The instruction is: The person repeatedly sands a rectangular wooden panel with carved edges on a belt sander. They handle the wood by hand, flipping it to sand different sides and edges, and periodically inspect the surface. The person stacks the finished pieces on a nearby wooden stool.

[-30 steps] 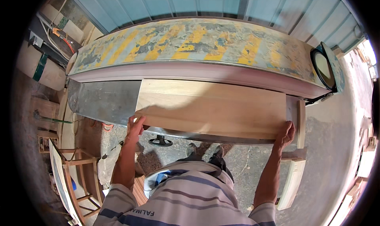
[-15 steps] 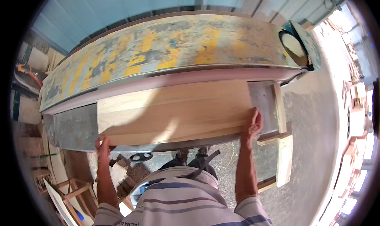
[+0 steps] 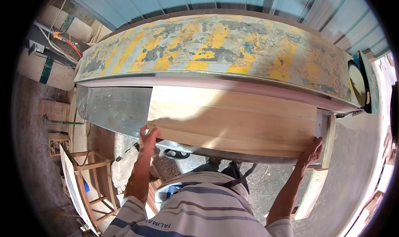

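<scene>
Head view: hands [image 3: 148, 136] on smooth pale wood board [image 3: 232, 120].

Count: 1 wide pale wood board [image 3: 232, 122] on 1 metal counter [image 3: 114, 108], w/ 1 long machine cover [image 3: 216, 46] in worn yellow/grey paint behind it. 2 hands on the board's near edge, left hand [image 3: 148, 136] & right hand [image 3: 312, 150]. Also 1 narrow pale plank [image 3: 311, 193] leaning at lower right, 1 wooden frame stool [image 3: 89, 176] at lower left, 1 round dark-rimmed disc [image 3: 358, 85] at far right.
</scene>
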A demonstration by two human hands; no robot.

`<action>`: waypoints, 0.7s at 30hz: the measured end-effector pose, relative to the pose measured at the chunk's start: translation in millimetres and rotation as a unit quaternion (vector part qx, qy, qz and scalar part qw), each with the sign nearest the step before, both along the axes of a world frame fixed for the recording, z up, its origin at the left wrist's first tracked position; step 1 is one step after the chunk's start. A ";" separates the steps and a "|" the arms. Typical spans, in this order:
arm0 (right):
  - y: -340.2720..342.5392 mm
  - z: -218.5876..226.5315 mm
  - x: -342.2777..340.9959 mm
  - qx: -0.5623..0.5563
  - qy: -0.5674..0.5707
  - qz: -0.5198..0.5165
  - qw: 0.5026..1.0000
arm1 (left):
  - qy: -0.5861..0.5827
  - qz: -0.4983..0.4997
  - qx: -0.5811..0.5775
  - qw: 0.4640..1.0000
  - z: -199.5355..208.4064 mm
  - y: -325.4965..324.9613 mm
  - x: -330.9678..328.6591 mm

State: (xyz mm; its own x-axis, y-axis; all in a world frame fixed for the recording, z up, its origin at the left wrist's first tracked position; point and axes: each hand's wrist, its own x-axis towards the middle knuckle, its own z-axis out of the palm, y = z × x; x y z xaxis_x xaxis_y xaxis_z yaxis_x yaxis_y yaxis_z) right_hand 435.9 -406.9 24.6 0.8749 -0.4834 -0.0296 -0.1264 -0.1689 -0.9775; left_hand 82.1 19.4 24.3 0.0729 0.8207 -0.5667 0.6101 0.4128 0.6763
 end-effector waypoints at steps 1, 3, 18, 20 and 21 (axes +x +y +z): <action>5.6 1.4 -4.4 -0.006 -0.008 0.006 1.000 | -0.032 0.016 0.007 0.999 -1.5 3.7 -4.1; 17.9 2.6 -11.7 -0.015 -0.024 0.019 0.999 | -0.082 0.039 0.006 0.996 2.6 9.4 -7.6; -15.5 1.9 12.5 -0.003 -0.011 0.018 1.000 | -0.017 0.046 0.033 0.998 -9.6 -19.7 5.2; -18.9 -11.2 13.4 0.042 -0.020 0.015 0.999 | -0.086 0.058 0.020 0.994 1.4 -18.8 12.5; -16.5 -15.0 11.8 0.027 -0.022 0.018 0.999 | -0.065 0.058 0.018 0.996 -3.3 -13.4 6.4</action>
